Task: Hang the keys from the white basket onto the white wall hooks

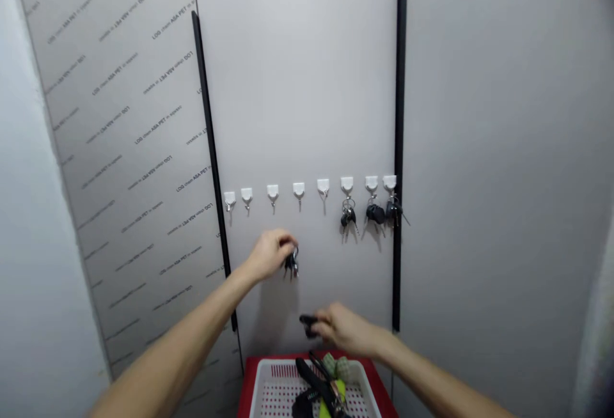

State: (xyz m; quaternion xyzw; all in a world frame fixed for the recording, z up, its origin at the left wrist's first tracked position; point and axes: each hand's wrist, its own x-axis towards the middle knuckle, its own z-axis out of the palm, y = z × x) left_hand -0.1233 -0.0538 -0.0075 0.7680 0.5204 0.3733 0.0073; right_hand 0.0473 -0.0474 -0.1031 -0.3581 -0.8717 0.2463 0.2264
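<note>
My left hand (269, 253) is raised in front of a grey cabinet door and pinches a bunch of dark keys (291, 264) that dangles below its fingers. Lower down, my right hand (346, 328) is closed on another dark key bunch (308, 325). Above them a row of several white adhesive hooks (299, 189) runs across the door. The three rightmost hooks carry key bunches (348, 216); the others, to the left, are bare.
A white perforated basket (268, 387) on a red surface (247, 379) sits below, holding a black strap, a yellow-green item and other small things. Black vertical door handles (400, 149) flank the panel. The left door (119, 149) wears printed protective film.
</note>
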